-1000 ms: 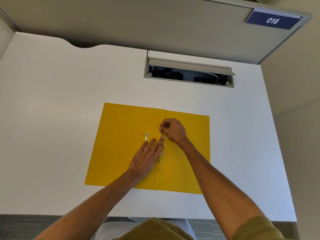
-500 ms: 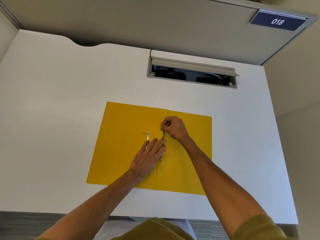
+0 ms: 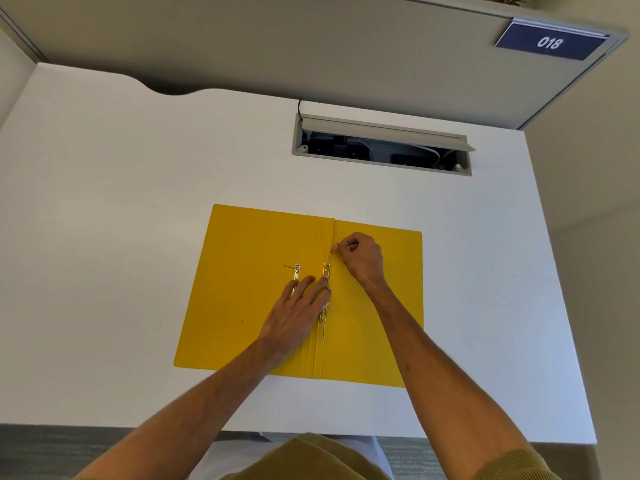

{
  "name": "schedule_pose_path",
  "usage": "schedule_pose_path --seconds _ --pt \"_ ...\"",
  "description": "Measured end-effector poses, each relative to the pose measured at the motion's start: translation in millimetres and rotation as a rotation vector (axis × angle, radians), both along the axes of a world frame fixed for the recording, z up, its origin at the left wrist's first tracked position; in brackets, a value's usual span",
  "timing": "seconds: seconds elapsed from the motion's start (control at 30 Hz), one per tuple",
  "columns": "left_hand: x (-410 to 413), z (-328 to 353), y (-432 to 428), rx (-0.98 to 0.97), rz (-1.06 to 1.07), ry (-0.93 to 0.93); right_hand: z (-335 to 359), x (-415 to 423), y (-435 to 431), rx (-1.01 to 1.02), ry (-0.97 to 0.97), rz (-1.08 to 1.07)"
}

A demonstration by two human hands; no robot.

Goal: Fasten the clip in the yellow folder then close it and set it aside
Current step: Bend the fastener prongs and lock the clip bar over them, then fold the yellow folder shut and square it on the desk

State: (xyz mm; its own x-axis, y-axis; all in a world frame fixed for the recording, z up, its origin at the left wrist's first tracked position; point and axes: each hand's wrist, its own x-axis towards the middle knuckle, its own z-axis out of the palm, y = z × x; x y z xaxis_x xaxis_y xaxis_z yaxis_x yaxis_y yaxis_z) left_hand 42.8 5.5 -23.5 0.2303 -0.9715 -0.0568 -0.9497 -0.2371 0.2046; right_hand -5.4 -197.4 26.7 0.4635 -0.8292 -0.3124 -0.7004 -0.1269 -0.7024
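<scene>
The yellow folder lies open and flat on the white desk. A gold metal clip runs along its spine crease. A second gold clip piece with a thin prong lies on the left flap. My left hand rests flat on the folder, its fingers spread and its fingertips pressing the clip near the spine. My right hand is curled, its thumb and forefinger pinching the clip's upper prong at the crease. The middle of the clip is hidden under my left hand.
The white desk has an open cable tray with a raised grey lid at the back. A partition wall stands behind, with a blue sign reading 018. The desk's near edge runs below my forearms.
My right hand has slid up the spine with the prong pinched in its fingers. My left hand stays flat on the clip. The camera has shifted slightly.
</scene>
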Motion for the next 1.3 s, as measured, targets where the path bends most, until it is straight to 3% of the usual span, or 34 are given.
schedule_pose_path --seconds 0.3,0.43,0.6,0.8,1.13,1.3 --pt "13 5 7 -0.063 0.034 0.162 -1 -22 29 -0.112 -0.052 -0.011" --pt "32 9 29 -0.138 0.178 0.234 6 -23 61 -0.241 -0.088 0.021" --pt "65 17 72 -0.256 0.586 0.311 11 -6 118 -0.423 -0.073 0.345" --pt "89 22 115 -0.224 0.858 0.333 -2 19 167 -0.349 0.05 0.625" --pt "94 31 115 -0.202 0.887 0.42 -15 38 188 -0.341 0.156 0.596" --pt "112 39 103 -0.244 1.043 0.583 -18 37 193 -0.304 0.144 0.527"
